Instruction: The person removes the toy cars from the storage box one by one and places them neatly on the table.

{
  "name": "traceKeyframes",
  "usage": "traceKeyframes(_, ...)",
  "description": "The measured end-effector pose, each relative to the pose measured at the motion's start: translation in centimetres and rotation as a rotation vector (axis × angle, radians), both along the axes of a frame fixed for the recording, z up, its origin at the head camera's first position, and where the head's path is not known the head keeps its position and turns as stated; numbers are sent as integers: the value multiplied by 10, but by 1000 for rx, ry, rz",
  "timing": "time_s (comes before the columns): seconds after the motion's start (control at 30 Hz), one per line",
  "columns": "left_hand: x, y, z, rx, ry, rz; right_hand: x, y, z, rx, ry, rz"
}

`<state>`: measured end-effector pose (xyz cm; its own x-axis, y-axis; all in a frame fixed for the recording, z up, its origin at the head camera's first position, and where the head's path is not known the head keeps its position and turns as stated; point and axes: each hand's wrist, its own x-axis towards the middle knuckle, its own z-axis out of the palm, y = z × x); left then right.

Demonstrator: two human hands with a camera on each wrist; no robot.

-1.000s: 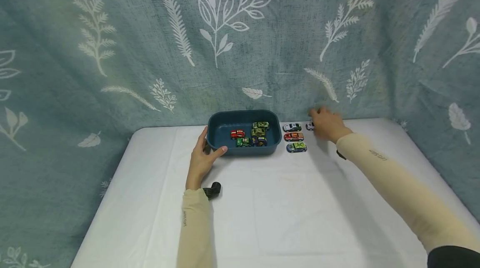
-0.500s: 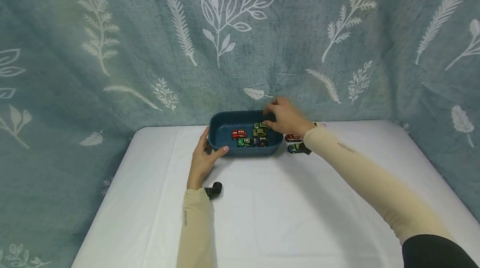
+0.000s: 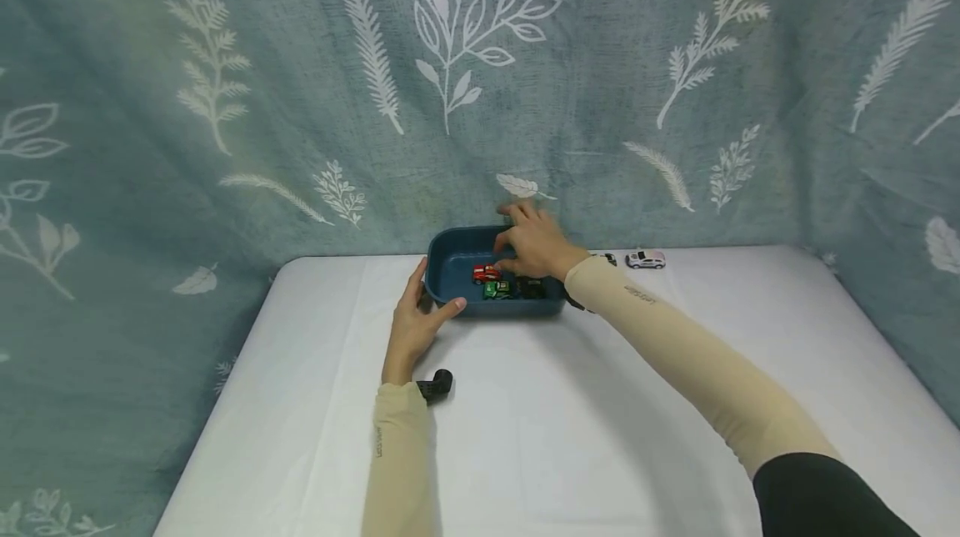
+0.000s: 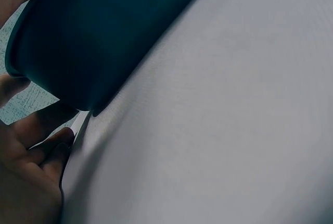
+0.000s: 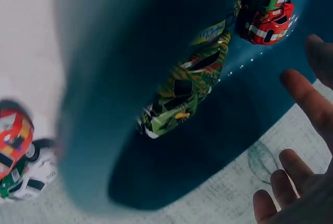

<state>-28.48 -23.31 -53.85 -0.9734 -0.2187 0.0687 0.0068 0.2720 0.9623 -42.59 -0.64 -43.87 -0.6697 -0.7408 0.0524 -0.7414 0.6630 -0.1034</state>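
Note:
A dark blue tray (image 3: 450, 263) stands at the table's far edge with several toy cars in it, among them a red car (image 3: 486, 273) and a green car (image 3: 497, 290). My left hand (image 3: 417, 322) holds the tray's near left corner, thumb on the front wall and fingers along the left side; the left wrist view shows that corner of the tray (image 4: 104, 31). My right hand (image 3: 531, 243) hovers over the tray's middle, fingers reaching down toward the cars. In the right wrist view its fingers (image 5: 304, 96) are spread and hold nothing above a green camouflage car (image 5: 182, 94).
A white toy car (image 3: 645, 258) stands on the white table (image 3: 570, 437) right of the tray, and another car (image 3: 607, 257) peeks past my forearm. More cars (image 5: 13, 140) lie outside the tray wall. A patterned curtain (image 3: 300, 103) hangs right behind the table.
My right hand left the cars on the table at the right and moved left over the tray. My left hand stayed on the tray's corner.

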Motion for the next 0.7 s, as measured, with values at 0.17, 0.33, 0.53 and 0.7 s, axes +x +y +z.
traceKeyframes(0.17, 8, 4, 1, -9, -11, 21, 1, -3, -4, 23, -51, -1)
traceKeyframes(0.33, 9, 6, 1, 1, 2, 27, 1, -2, -6, 42, -78, -7)
traceKeyframes(0.53, 9, 4, -3, 9, 2, 21, 4, -8, 0, 101, -79, -6)
traceKeyframes(0.7, 6, 4, -1, 7, 11, 22, 4, -16, 7, 141, -79, -11)
